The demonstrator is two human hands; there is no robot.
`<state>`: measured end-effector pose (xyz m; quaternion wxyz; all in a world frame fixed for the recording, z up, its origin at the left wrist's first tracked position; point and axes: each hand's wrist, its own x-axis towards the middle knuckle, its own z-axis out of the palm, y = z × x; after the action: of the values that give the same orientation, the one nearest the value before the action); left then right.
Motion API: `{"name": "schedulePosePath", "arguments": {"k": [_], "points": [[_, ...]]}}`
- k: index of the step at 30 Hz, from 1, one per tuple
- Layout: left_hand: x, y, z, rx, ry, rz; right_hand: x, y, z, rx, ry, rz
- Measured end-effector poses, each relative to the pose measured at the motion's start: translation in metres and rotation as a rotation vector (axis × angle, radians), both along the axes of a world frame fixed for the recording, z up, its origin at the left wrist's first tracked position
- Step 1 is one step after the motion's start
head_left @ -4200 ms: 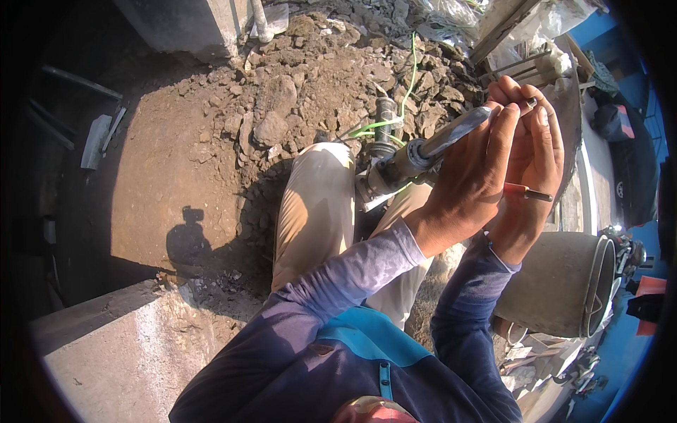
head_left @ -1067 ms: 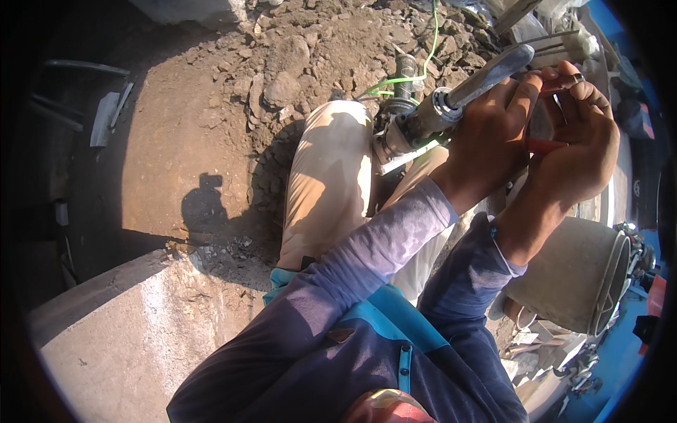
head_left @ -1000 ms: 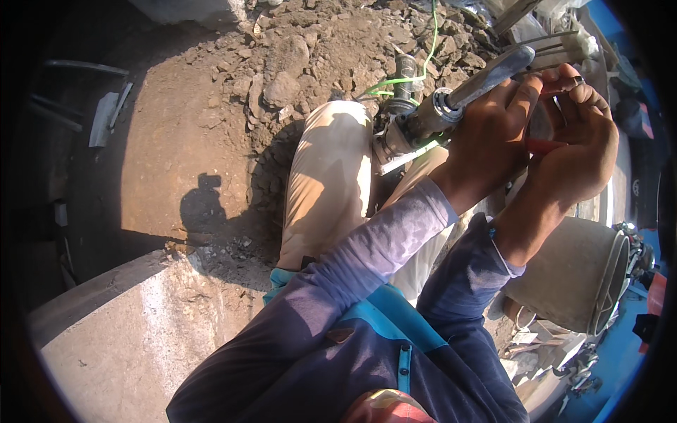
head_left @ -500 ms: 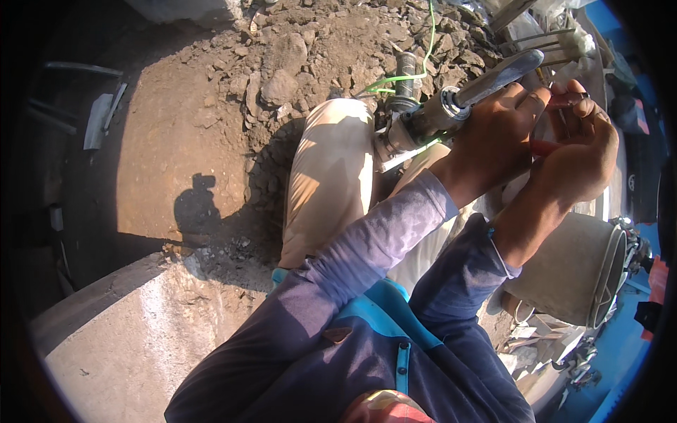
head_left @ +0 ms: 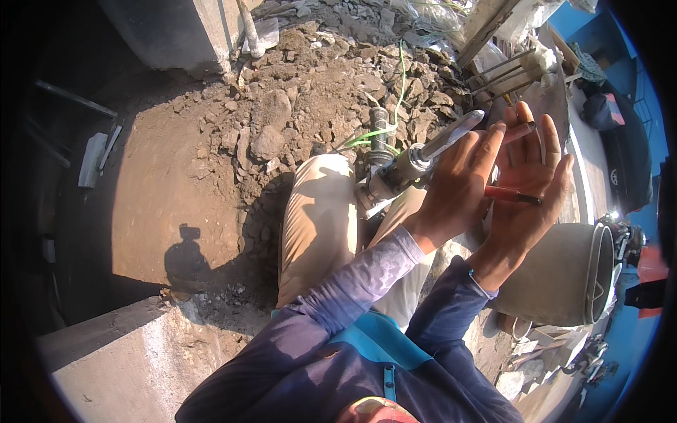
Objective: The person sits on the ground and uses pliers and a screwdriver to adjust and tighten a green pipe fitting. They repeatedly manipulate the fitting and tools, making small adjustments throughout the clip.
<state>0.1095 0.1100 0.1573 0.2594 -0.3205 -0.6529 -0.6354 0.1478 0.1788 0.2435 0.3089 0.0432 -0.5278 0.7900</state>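
My left hand point(head_left: 458, 187) shows its back, its straight fingers close together. Two red, dark-ended pieces stick out from beneath it: an upper piece point(head_left: 518, 132) by the fingertips and a lower piece point(head_left: 504, 194) across my other palm. Whether they join is hidden. My right hand point(head_left: 529, 176) lies palm up, fingers stretched and apart, close against the left; the pieces are between the two. Just left of both hands, a demolition hammer point(head_left: 402, 173) with a green cord point(head_left: 400, 77) rests by my knees, its flat chisel bit point(head_left: 455, 134) pointing up and right.
Broken stone and earth point(head_left: 271, 134) spread ahead of my knees. A large grey bucket point(head_left: 557, 275) lies tipped at the right, with broken slabs point(head_left: 553, 345) below it. A concrete ledge point(head_left: 134, 352) runs at lower left. A dark vehicle point(head_left: 620, 155) stands far right.
The view has shifted, so both hands appear farther left and lower. My right fingers, curled before, are now stretched out. The lower red piece shows more of its length.
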Motion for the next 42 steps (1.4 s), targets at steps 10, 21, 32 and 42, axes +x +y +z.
{"name": "schedulePosePath", "arguments": {"k": [10, 21, 32, 42], "points": [[0.024, 0.003, 0.0, -0.076, 0.024, -0.071, 0.02, 0.031, -0.025, 0.1, -0.157, -0.185], [0.042, -0.038, 0.018, -0.142, 0.193, -0.133, 0.032, 0.04, -0.036, 0.017, -0.099, -0.194], [0.02, -0.054, 0.01, -0.021, 0.139, -0.263, 0.031, 0.02, -0.029, 0.174, -0.165, -0.292], [0.01, -0.063, 0.014, 0.091, 0.102, -0.351, 0.04, 0.009, -0.013, 0.362, -0.203, -0.382]]}}
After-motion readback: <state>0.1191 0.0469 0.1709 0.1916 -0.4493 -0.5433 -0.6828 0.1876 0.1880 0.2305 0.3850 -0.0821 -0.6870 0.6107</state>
